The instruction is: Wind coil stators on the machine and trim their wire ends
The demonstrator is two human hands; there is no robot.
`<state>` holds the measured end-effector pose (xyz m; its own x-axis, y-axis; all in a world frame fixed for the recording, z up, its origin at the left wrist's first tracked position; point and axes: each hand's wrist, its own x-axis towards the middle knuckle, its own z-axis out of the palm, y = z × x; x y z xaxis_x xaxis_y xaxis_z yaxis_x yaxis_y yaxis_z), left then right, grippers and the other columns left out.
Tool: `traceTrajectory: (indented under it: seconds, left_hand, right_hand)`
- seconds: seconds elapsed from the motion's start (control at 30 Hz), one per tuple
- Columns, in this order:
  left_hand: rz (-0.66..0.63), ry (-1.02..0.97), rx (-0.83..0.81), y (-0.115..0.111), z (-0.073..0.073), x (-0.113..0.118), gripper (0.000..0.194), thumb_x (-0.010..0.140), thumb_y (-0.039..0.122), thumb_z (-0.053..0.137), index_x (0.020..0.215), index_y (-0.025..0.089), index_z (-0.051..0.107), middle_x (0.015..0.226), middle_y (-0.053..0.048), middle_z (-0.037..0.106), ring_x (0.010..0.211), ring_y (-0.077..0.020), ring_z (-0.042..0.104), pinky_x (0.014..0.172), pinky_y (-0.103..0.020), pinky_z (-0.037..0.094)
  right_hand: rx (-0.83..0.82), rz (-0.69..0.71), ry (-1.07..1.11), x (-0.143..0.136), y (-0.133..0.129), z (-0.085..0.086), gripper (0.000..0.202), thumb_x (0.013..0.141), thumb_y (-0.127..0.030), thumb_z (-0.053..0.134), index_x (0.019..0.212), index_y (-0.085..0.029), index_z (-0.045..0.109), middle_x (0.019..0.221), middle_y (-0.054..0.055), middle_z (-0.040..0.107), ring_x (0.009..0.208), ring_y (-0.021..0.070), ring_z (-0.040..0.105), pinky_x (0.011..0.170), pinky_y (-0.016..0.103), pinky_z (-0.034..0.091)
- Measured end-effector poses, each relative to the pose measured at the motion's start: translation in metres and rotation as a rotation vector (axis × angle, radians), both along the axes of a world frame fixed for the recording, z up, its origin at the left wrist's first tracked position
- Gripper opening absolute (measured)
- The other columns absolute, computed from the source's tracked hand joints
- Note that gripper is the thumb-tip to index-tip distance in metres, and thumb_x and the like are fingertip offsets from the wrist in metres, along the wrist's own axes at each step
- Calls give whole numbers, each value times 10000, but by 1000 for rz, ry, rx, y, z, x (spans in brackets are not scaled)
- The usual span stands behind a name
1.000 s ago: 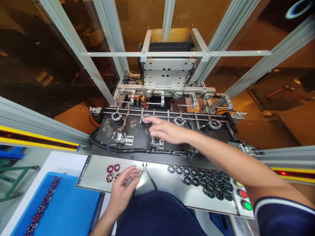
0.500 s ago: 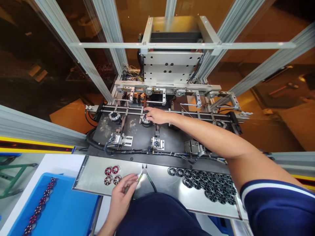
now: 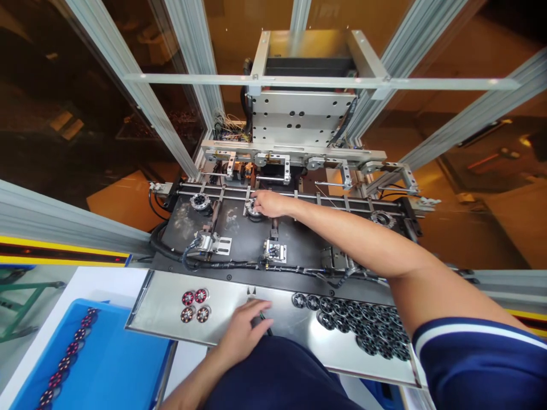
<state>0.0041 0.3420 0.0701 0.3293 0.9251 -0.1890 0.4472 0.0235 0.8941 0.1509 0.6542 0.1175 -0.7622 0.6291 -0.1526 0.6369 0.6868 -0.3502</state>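
Note:
My right hand [image 3: 270,203] reaches to the second round fixture [image 3: 255,216] on the machine. Its fingers are curled around a stator core [image 3: 253,208], which they mostly cover. Over the metal tray, my left hand [image 3: 244,333] is spread above the side cutters [image 3: 251,291], thumb apart from the fingers. The cutters' jaws show beyond the fingers, while the hand hides most of the handles. Red-wound stators [image 3: 188,297] and copper-coloured ones [image 3: 203,314] lie left of that hand. Many black stator cores [image 3: 367,319] are grouped on the tray's right.
Another fixture [image 3: 200,201] stands at the left, and one more [image 3: 382,218] at the right behind my forearm. Clamp arms on a metal rail [image 3: 294,152] hang above. A blue bin [image 3: 115,347] holds a row of wound stators. Cables run along the machine's front.
My left hand has moved right and over the side cutters, covering their handles. My right hand stays at the second fixture, its index finger now drawn in.

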Motion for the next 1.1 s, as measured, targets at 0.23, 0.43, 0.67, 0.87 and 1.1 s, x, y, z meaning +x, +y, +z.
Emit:
traceTrajectory:
  seconds: [0.23, 0.43, 0.67, 0.87, 1.1]
  left_hand:
    - [-372, 236, 163, 30, -40, 42, 561, 790, 140, 727, 1311, 314, 616, 1308, -74, 578, 1108, -250, 635, 1010, -407, 503]
    - [-464, 382, 275, 26, -47, 46, 439, 844, 255, 719, 1262, 253, 586, 1328, -104, 520, 1173, -283, 587, 1017, -453, 487]
    - [-420, 390, 334, 28, -60, 54, 259, 871, 359, 697, 1009, 151, 631, 1227, -129, 618, 1115, -283, 611, 967, -488, 504]
    - [-234, 195, 248, 28, -43, 43, 175, 900, 335, 656, 912, 166, 609, 1055, -83, 687, 982, -221, 645, 896, -412, 522]
    - [-52, -189, 110, 6, 58, -3, 259, 947, 410, 568, 1081, 214, 465, 1112, -90, 666, 1002, -195, 649, 895, -336, 510]
  right_hand:
    - [192, -38, 42, 17, -30, 15, 276, 978, -248, 548, 1209, -130, 641, 1447, 164, 514, 1326, 291, 496, 1061, 493, 468]
    - [219, 140, -14, 49, -50, 11, 561, 900, -17, 419, 1448, -124, 474, 1588, 134, 367, 1491, 318, 282, 1147, 575, 345]
    - [251, 172, -25, 43, -47, 15, 488, 917, -39, 420, 1376, -129, 559, 1523, 163, 458, 1454, 328, 367, 1132, 600, 351]
    - [370, 70, 194, 54, -110, 72, 448, 964, -108, 417, 1403, -54, 488, 1527, 225, 432, 1447, 313, 365, 1125, 576, 384]
    - [4, 105, 672, 87, -255, 88, 595, 886, -329, 710, 1402, -139, 483, 1255, 174, 623, 1158, 247, 586, 973, 434, 527]
